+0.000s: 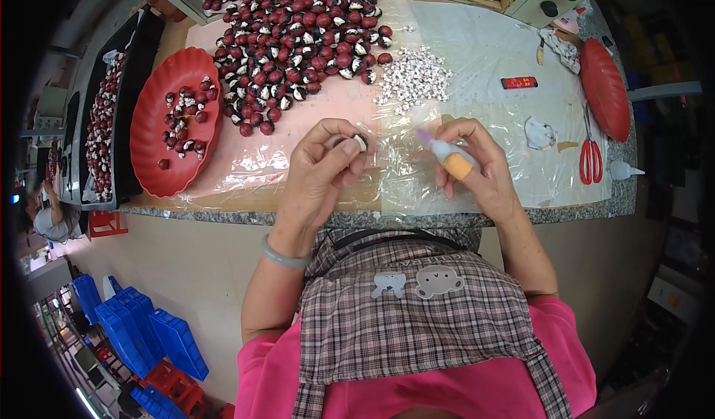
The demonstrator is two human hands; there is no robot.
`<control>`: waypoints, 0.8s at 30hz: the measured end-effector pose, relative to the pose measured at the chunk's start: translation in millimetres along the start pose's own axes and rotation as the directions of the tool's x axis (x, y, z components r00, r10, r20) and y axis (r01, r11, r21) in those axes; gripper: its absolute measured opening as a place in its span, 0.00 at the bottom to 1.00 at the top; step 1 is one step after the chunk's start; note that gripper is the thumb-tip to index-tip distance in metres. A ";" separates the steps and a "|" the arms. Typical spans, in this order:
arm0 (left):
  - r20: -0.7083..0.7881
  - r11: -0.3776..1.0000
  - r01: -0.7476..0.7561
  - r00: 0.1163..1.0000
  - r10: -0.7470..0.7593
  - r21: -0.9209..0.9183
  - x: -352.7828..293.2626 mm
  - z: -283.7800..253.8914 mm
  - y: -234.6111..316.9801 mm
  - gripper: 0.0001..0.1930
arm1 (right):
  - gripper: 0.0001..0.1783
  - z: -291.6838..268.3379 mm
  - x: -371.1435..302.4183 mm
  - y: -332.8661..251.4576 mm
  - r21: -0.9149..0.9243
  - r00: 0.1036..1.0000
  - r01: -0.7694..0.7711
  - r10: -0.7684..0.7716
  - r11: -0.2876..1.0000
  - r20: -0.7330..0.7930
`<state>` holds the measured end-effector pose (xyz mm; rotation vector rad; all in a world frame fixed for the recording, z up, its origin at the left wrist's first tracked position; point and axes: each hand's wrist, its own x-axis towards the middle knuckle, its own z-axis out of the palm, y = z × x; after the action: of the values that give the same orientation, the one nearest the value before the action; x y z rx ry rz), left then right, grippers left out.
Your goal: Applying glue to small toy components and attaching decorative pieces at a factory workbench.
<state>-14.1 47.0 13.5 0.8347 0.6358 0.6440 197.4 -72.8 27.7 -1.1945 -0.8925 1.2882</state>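
Observation:
My left hand [319, 164] pinches a small black-and-white ball piece [360, 143] between thumb and fingertips, above the table's front part. In my right hand [488, 167] is a small white squeeze bottle [441, 149] with a purple tip pointing up and left, toward the ball piece but apart from it. An orange patch shows at my right thumb; I cannot tell whether it is tape or part of the bottle. Beyond my hands lies a heap of tiny white pieces [414, 78]. A wide pile of dark red, black and white balls [298, 43] spreads at the far left.
A red scalloped tray [149, 154] with some balls stands left, beside a black crate [134, 69] of more. At right are red-handled scissors [590, 162], a red dish [605, 91], a small red box [519, 82] and another squeeze bottle [624, 170]. Clear plastic sheeting covers the table.

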 end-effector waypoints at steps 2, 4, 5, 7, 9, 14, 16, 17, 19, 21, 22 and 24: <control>0.034 0.988 0.032 0.999 -0.027 -0.150 -8.7 6.8 -2.7 0.11 | 0.16 2.1 1.3 -0.4 -0.023 0.998 0.054 -0.054 0.998 -0.023; -0.016 0.990 0.028 0.999 -0.030 -0.139 -14.2 7.7 -10.2 0.14 | 0.16 3.0 0.5 0.7 -0.047 0.993 0.108 -0.110 0.993 -0.045; 0.026 0.986 0.051 0.999 -0.048 -0.158 -15.4 6.4 -12.4 0.14 | 0.17 2.8 -0.5 2.1 -0.032 0.989 0.118 -0.121 0.992 -0.081; 0.059 0.981 0.087 0.995 -0.078 -0.172 -17.7 8.4 -13.8 0.15 | 0.18 4.8 -2.1 1.4 -0.017 0.985 0.128 -0.129 0.992 -0.118; 0.051 0.981 0.101 0.994 -0.093 -0.167 -18.9 11.9 -12.1 0.14 | 0.19 12.6 -2.9 -5.5 0.012 0.960 0.178 -0.171 0.984 -0.219; 0.078 0.992 0.079 0.994 -0.072 -0.100 -18.9 9.0 -15.2 0.14 | 0.21 21.0 -8.6 -11.8 -0.161 0.935 0.234 -0.267 0.959 -0.232; 0.071 0.997 0.056 0.996 -0.052 -0.048 -18.9 10.8 -16.2 0.13 | 0.22 21.6 -10.2 -13.8 -0.227 0.924 0.264 -0.313 0.938 -0.219; 0.071 0.997 0.057 0.996 -0.053 -0.049 -19.0 11.2 -16.5 0.13 | 0.23 22.0 -10.9 -15.4 -0.291 0.924 0.259 -0.325 0.921 -0.204; 0.060 0.999 0.047 0.997 -0.045 -0.028 -19.4 11.9 -16.8 0.13 | 0.25 21.7 -11.6 -15.9 -0.355 0.923 0.255 -0.335 0.900 -0.188; 0.066 0.999 0.044 0.997 -0.042 -0.024 -19.6 11.7 -16.6 0.14 | 0.24 20.9 -11.8 -15.5 -0.411 0.913 0.287 -0.377 0.866 -0.157; 0.072 0.999 0.041 0.997 -0.039 -0.021 -19.4 11.4 -16.9 0.14 | 0.24 20.9 -11.9 -15.4 -0.411 0.913 0.286 -0.376 0.866 -0.157; 0.066 0.999 0.049 0.997 -0.048 -0.015 -19.6 11.6 -17.0 0.14 | 0.24 21.1 -12.0 -15.5 -0.444 0.910 0.298 -0.391 0.845 -0.135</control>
<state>-13.8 18.7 10.4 0.8195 0.5884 0.5747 179.0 -80.0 48.7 -1.3930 -1.1914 0.6701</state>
